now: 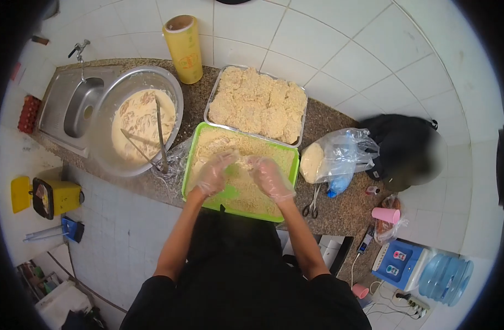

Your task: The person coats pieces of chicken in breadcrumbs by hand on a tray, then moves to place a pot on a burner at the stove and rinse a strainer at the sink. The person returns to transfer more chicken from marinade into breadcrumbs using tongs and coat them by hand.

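Note:
Both my hands wear clear plastic gloves and are over a green tray (289, 190) spread with pale breadcrumbs (252, 198). My left hand (213, 175) is over the tray's left half, fingers curled inward. My right hand (269, 177) faces it from the right, fingers also bent. Between the fingertips is something pale and crumb-coloured, too blurred to name. A whitish lump (222, 143) lies in the crumbs beyond my left hand. Behind the green tray, a metal tray (302, 124) is filled with crumb-coated pieces (257, 104).
To the left, a steel bowl (176, 93) holds batter-covered pieces and tongs (161, 132), beside a sink (81, 110). A yellow film roll (183, 52) stands behind. Rightward are a plastic bag of crumbs (313, 162), scissors (312, 202), a black bag (397, 137) and a pink cup (386, 215).

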Available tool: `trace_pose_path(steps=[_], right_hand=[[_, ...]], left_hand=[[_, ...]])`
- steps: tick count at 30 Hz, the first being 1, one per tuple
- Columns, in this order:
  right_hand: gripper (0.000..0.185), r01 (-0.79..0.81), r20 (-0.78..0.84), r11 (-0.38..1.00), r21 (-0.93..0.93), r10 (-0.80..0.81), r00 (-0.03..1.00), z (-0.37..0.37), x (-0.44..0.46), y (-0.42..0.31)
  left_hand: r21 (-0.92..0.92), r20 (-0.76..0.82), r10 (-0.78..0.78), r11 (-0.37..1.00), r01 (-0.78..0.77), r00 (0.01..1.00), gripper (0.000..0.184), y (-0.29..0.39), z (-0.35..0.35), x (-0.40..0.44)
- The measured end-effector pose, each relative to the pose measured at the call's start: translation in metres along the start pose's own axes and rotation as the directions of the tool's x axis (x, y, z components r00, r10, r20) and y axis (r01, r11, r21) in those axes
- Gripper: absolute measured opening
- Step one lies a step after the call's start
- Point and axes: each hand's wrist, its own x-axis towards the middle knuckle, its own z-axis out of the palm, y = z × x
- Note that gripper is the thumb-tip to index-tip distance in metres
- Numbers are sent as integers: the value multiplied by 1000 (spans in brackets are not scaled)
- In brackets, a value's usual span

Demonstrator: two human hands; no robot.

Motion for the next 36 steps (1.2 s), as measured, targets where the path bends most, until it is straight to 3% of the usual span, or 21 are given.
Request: trace_pose_path(steps=[1,3,7,10,13,16,18,19,21,22,25,27,30,33,36], right_hand=[[27,-30,79,998,62,25,997,-14,8,-5],[27,-102,232,980,170,61,971,-44,28,-13],[26,-70,267,997,17,63,962,-83,82,-10],[21,-72,246,991,-109,97,964,-87,123,21],[16,-108,216,969,-220,156,964,-76,173,50],[18,-108,225,919,-379,205,953,-35,192,105],[20,-53,204,871,-489,173,963,-12,195,137],[20,-24,45,884,-468,50,998,-20,194,128],[22,41,-277,897,-440,-179,944,-47,168,81],[24,-108,-342,920,-377,-29,939,-48,154,69],[27,-458,-396,871,-178,362,844,-36,104,45],[31,-576,-309,814,-83,528,791,-19,68,34],[45,-446,-379,873,199,488,786,49,0,47],[61,-508,-430,861,-34,447,785,76,-39,55],[62,-588,-449,808,-32,514,731,88,-30,44]], left_hand=[[8,-29,48,999,-48,998,58,13,2,8],[-307,37,-112,944,118,993,58,3,32,14],[-724,284,-257,574,383,924,58,-18,54,44],[-822,209,-379,431,372,901,55,-7,50,81],[-690,157,-440,592,417,884,47,-19,52,122],[-370,124,-500,778,508,857,43,-68,89,139],[-90,37,-446,890,447,894,40,-36,62,128],[59,0,-407,912,406,914,40,-17,46,121],[19,-40,-482,875,483,875,40,-3,26,101],[-6,-53,-526,850,526,849,40,-1,24,94],[115,-235,-139,979,169,962,44,-25,50,109],[389,31,118,913,-120,993,53,-2,29,160],[497,210,68,851,-167,975,65,-14,58,200],[557,243,-5,820,-135,970,74,-35,84,204],[566,237,-47,818,-99,970,79,-20,83,213]])
